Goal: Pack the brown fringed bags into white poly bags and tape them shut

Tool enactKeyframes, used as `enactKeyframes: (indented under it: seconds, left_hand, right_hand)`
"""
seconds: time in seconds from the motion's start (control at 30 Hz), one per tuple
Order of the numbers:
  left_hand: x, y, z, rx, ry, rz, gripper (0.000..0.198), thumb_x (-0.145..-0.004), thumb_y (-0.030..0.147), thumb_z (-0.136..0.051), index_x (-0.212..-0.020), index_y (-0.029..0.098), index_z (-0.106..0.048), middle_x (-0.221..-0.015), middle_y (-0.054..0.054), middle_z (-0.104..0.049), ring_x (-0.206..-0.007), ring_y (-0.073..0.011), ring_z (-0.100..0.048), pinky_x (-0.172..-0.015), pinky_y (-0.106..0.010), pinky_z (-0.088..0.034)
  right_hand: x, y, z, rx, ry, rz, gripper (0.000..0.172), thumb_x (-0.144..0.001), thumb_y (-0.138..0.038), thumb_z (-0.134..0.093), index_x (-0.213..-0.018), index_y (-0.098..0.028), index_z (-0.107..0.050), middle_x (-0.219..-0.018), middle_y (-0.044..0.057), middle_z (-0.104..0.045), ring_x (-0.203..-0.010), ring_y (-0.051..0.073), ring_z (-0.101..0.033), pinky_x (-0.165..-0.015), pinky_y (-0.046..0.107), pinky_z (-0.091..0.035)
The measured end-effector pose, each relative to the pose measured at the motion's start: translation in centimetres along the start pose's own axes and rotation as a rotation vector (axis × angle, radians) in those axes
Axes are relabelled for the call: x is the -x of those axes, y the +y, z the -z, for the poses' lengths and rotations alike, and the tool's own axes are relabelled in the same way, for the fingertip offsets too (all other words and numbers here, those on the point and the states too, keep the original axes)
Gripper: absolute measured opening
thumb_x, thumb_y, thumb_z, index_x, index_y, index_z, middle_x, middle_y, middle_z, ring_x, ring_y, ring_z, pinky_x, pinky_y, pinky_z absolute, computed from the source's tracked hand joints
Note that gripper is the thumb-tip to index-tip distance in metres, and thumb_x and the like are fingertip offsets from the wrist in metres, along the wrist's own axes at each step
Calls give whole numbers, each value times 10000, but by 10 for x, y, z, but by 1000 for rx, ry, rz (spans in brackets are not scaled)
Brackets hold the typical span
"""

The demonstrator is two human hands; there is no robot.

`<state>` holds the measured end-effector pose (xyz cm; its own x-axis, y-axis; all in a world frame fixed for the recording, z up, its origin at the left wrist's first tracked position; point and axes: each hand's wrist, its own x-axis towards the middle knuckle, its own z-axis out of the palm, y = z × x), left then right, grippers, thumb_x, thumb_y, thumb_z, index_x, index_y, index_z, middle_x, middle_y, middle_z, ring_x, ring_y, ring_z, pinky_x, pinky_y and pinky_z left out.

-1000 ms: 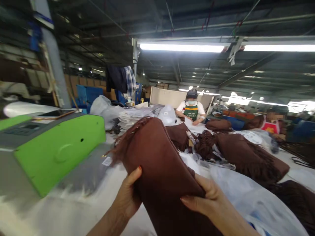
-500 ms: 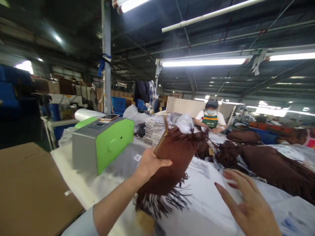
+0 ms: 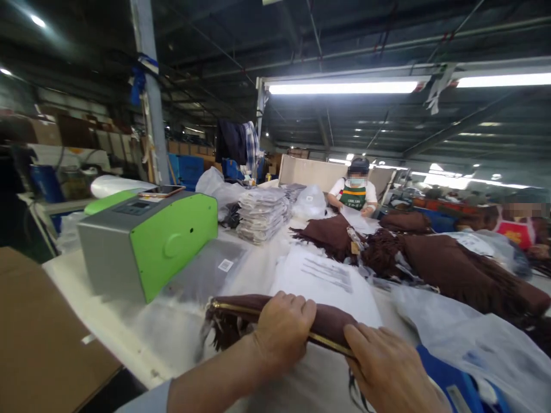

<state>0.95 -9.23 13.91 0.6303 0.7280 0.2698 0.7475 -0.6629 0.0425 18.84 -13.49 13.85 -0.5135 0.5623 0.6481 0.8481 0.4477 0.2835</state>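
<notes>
A brown fringed bag (image 3: 333, 321) with a brass-coloured zipper is held across the front of the table, its zipped edge toward me. My left hand (image 3: 286, 327) is closed over the middle of that edge. Around the bag's right end, my right hand (image 3: 383, 361) has its fingers wrapped. Dark fringe hangs below the bag at the left and under my right hand. Just beyond it lies a stack of white plastic bags (image 3: 318, 275) with printed lines. A clear bag with a barcode label (image 3: 225, 265) lies to the left.
A green and grey machine (image 3: 150, 241) with a phone on top stands at the left. Stacked packed bags (image 3: 262, 212) sit behind. More brown fringed bags (image 3: 456, 264) are piled at the right. A co-worker in a green apron (image 3: 355, 192) works across the table. A cardboard box (image 3: 47, 338) is at front left.
The brown bag has come down and turned from tilted to roughly level, zipper toward me. My right hand, empty before, has taken hold of its right end. The view has shifted right.
</notes>
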Motion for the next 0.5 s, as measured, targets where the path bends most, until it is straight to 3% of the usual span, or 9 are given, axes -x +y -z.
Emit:
enactKeyframes:
  seconds: [0.13, 0.27, 0.4, 0.5]
  left_hand:
    - [2, -4, -14, 65, 31, -18, 261, -770, 231, -525, -1014, 139, -511, -969, -80, -636, -854, -240, -593, -759, -378, -468]
    - [21, -24, -29, 91, -89, 151, 412, -726, 218, -572, -1131, 184, -503, -985, -65, -669, -879, -241, -617, -777, -357, -456]
    - [34, -60, -32, 85, -180, 291, 197, -737, 175, -512, -866, 219, -654, -819, -52, -707, -807, -231, -646, -692, -299, -448]
    - [22, -79, -16, 96, -166, 295, 244, -735, 132, -479, -834, 239, -674, -789, -37, -708, -791, -206, -645, -643, -258, -429]
  right_hand:
    - [5, 9, -4, 30, 38, 49, 189, -704, -74, -391, -668, -252, -443, -530, -46, -539, -434, 149, -502, -485, 268, -308]
    - [9, 28, 4, 68, -32, 64, 174, -755, -97, -388, -728, -239, -484, -545, -56, -556, -451, 123, -545, -468, 242, -322]
    - [11, 57, 16, 154, -120, 37, 220, -821, -169, -355, -672, -239, -502, -496, -47, -533, -410, 134, -529, -421, 258, -285]
    - [7, 82, 24, 198, -277, -9, 191, -832, -249, -411, -705, -240, -553, -570, -32, -586, -480, 151, -570, -449, 266, -300]
